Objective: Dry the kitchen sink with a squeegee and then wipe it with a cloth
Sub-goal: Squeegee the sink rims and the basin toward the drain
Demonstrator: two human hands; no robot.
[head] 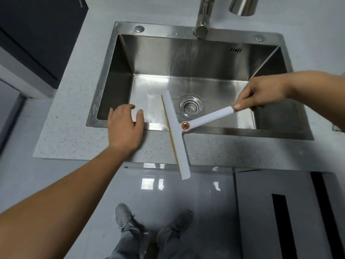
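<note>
Down at the bottom of the frame, two grey shoes (123,217) are standing on a glossy floor (186,193), with grey trouser legs below them. Just right of that, a pale cabinet front (261,212) is showing two dark slots.

Moving up, the speckled tabletop (78,139) is running across the middle of the frame, and the left hand (125,126) is resting on its front edge at centre left, open, fingers spread and reaching over the rim of the sink (186,29); the thumb is lying over the near rim.

Right beside it, the squeegee (175,131) is hanging in the air at centre frame. Its long white blade is running from over the sink floor down past the tabletop's front edge, tilted a little, with a tan strip along its left side. A copper-coloured button is sitting where the blade is meeting the handle.

The handle is angling up and to the right, and the right hand (261,94) is pinching its end between fingertips and thumb at centre right, above the basin.

Further on, the drain (190,106) is sitting mid-basin, just right of the blade's top end. At the far rim, the faucet (202,17) is rising at top centre, and a steel cylinder (242,5) is standing to its right.
</note>
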